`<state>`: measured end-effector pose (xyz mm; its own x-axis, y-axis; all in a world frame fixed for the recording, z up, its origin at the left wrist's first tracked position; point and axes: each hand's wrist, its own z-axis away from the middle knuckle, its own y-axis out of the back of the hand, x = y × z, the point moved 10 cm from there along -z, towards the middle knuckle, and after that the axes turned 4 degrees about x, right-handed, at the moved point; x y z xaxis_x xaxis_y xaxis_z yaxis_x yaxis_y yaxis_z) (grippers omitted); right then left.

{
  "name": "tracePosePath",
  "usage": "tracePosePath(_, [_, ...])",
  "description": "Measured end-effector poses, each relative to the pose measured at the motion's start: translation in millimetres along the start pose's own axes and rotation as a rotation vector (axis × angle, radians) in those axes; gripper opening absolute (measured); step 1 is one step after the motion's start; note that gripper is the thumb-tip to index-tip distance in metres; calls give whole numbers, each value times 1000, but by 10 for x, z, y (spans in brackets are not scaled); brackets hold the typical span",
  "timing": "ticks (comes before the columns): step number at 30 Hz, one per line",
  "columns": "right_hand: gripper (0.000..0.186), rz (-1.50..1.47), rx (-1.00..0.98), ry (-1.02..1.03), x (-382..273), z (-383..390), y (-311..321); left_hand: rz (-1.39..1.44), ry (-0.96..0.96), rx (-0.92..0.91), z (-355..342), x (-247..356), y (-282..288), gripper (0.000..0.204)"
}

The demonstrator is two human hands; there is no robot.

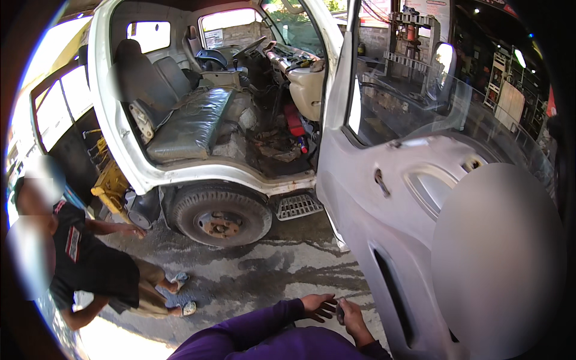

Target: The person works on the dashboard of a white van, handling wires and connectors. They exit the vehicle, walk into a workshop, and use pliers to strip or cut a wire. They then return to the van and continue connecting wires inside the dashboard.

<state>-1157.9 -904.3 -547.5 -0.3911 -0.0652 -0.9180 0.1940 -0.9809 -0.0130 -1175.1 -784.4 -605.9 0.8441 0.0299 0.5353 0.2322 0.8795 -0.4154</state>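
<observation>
Door panel (363,207) of the white truck (113,126) stands swung out to the right of both hands, its long axis running from the cab opening toward the lower edge of the view. The right hand (356,320) is the nearer one, just beside the panel, with no contact that I can make out. The left hand (317,306) lies just left of it, fingers loosely spread, seemingly holding nothing. The right hand is partly curled, thumb raised; a dark patch (340,314) there could be a small thing or grime, so I cannot tell whether it grips anything.

The panel is a smooth, dull mauve-grey moulding, cut by a long dark pocket slot (393,295) and carrying a small lever (381,182). Beyond the hands, a black rubber tyre (188,214) surrounds a rusty hub (220,225), beside a gridded step (299,206). The bench seat (192,126) is wrinkled, glossy, dark green. Dark, wet-looking streaks mark the concrete floor (288,258).
</observation>
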Motion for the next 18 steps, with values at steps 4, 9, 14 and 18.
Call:
tracePosePath(4, [31, 388, 196, 614, -1283, -513, -818, 679, -171, -534, 160, 873, 170, 61])
tracePosePath(9, [23, 669, 179, 1126, -2500, -895, -1917, -141, -1040, 347, 840, 2129, 1382, 34])
tracePosePath(14, [21, 636, 113, 1386, -3210, -1612, -2750, -393, -1309, 631, 1359, 3056, 2415, 46])
tracePosePath(18, [24, 690, 104, 1558, -3748, -2147, -3195, -105, -1446, 481, 1647, 3845, 2888, 24])
